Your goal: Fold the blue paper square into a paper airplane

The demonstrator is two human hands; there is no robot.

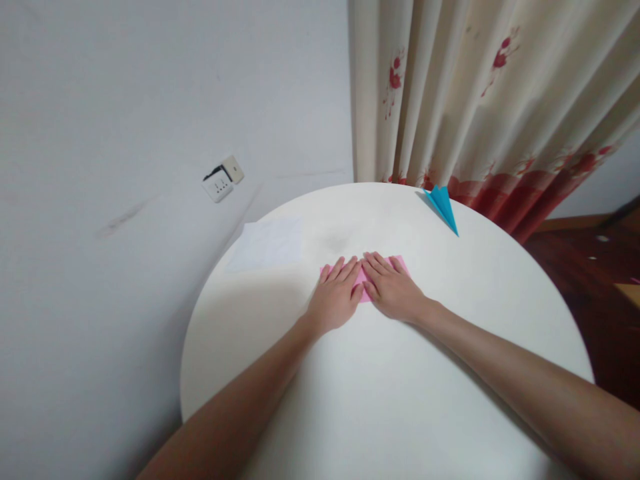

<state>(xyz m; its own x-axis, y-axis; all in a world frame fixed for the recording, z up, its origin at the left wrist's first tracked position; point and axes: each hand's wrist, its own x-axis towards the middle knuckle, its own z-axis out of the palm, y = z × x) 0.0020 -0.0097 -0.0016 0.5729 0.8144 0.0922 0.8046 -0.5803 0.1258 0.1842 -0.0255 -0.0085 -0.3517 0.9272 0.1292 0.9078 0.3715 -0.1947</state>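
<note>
A small pink sheet of paper lies flat on the round white table. My left hand rests palm down over its left part, fingers stretched out. Over the right part lies my right hand, also flat, with its fingers pointing away from me. The two hands nearly meet at the middle of the paper, and most of the sheet is hidden under them. Neither hand grips anything.
Near the table's far right edge sits a blue paper plane. White paper lies at the far left of the table. A wall with a socket borders the left side; a patterned curtain hangs behind the table.
</note>
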